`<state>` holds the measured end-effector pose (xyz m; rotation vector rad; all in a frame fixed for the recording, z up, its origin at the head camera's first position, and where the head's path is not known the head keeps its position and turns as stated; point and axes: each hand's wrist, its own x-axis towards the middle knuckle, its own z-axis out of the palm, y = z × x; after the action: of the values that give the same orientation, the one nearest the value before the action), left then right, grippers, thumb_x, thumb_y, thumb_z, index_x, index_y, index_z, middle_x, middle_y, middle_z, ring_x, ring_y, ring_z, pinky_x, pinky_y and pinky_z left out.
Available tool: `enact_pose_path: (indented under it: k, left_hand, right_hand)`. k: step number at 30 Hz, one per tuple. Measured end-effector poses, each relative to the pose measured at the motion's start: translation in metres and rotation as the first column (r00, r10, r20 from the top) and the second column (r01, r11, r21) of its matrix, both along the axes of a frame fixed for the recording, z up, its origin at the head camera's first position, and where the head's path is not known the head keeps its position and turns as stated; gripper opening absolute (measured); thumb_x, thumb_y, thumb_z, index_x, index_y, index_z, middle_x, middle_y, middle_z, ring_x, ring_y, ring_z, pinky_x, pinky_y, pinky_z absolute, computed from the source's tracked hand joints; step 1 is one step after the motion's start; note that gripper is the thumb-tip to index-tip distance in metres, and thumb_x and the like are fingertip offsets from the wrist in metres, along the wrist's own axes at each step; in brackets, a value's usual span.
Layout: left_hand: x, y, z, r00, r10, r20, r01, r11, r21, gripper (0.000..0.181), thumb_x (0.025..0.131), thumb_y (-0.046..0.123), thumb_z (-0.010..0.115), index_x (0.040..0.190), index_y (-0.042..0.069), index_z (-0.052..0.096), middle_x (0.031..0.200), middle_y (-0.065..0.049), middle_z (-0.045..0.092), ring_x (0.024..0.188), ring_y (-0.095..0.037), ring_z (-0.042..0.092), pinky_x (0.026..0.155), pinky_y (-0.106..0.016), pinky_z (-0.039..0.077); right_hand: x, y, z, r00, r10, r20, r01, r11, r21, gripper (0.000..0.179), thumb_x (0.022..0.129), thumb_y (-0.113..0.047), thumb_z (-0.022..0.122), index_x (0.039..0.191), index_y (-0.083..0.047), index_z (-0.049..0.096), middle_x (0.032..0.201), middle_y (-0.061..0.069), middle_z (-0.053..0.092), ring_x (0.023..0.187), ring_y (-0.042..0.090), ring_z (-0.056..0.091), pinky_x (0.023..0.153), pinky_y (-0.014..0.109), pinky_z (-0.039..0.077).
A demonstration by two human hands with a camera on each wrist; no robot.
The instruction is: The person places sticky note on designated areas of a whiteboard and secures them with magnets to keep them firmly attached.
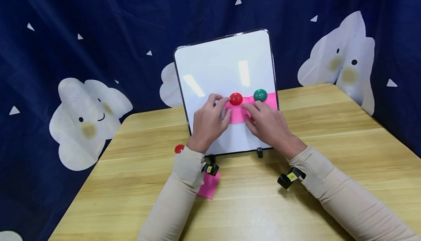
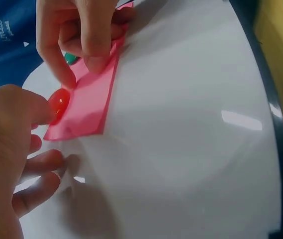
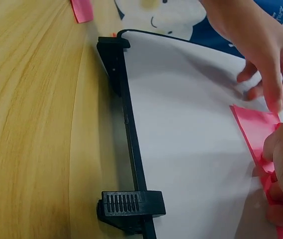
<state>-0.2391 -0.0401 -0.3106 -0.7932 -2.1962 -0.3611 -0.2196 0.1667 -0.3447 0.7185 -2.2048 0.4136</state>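
Note:
A white board (image 1: 220, 65) with a dark frame stands tilted back on the table. Two pink sticky notes lie side by side across it, the left note (image 1: 237, 116) under a round red magnet (image 1: 236, 98) and the right note (image 1: 272, 100) under a round green magnet (image 1: 260, 95). My left hand (image 1: 210, 120) touches the red magnet's left edge with a fingertip, its other fingers loosely bent. From the right, my right hand (image 1: 268, 122) rests its fingertips on the pink notes, with the index fingertip close beside the red magnet (image 2: 59, 104).
Black clip feet (image 3: 131, 203) hold the board's lower edge. Another red magnet (image 1: 179, 149) lies on the wooden table (image 1: 141, 182) left of the board. A pink sticky note (image 1: 208, 186) lies partly under my left forearm. Behind hangs a dark blue curtain (image 1: 131, 21) with clouds.

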Motion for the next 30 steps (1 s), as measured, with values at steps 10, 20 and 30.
enact_pose_path:
  k: [10,20,30]
  left_hand:
    - [0.006,-0.031,-0.006,0.996,-0.094,-0.007,0.094,0.995,0.045,0.018,0.094,0.020,0.066,0.105,0.009,0.076,0.093,-0.004,0.067,0.066,-0.011,0.058,0.057,-0.024,0.048]
    - [0.004,-0.065,-0.013,0.991,-0.129,-0.027,0.130,0.990,0.060,0.017,0.094,0.016,0.063,0.099,0.009,0.077,0.085,-0.002,0.073,0.065,-0.012,0.061,0.055,-0.029,0.050]
    - [-0.002,-0.100,-0.012,0.997,-0.083,-0.001,0.081,0.980,0.181,0.019,0.095,0.014,0.061,0.100,0.005,0.077,0.066,-0.003,0.061,0.054,-0.015,0.050,0.050,-0.030,0.041]
  right_hand:
    - [0.003,-0.008,-0.001,0.998,0.067,0.018,-0.067,0.997,-0.031,0.026,0.089,-0.015,0.071,0.113,-0.006,0.067,0.078,0.003,0.056,0.061,0.017,0.049,0.050,0.028,0.041]
    - [0.012,-0.024,0.002,0.985,0.169,0.031,-0.167,0.984,-0.062,0.017,0.088,-0.011,0.070,0.104,-0.005,0.071,0.077,0.001,0.063,0.063,0.013,0.054,0.052,0.027,0.044]
    - [0.021,-0.043,-0.007,0.948,0.304,0.093,-0.304,0.952,-0.019,0.007,0.086,-0.009,0.073,0.092,-0.008,0.072,0.073,-0.001,0.063,0.063,0.009,0.057,0.054,0.024,0.047]
